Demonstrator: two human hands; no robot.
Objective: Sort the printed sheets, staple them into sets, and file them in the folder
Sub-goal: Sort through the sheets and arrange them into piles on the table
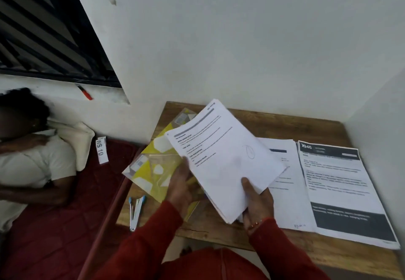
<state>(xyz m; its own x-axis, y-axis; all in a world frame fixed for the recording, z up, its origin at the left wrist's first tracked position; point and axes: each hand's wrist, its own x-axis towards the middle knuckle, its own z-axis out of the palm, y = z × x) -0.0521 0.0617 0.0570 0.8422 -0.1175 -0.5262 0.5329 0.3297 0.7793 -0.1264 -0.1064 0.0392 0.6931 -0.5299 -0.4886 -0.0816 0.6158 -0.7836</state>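
Head view: right hand [256, 201] grips a stack of printed sheets [228, 159] by its near edge, thumb on top, held tilted above the table [258, 122] middle. Left hand [180, 183] holds the stack's left edge from under. Yellow folder [153, 165] at table's left edge; stapler [135, 211] at near-left corner; more sheets [341, 190] along right edge.

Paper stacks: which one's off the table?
The stack held by both hands, right hand and left hand; the other two lie flat on the table.
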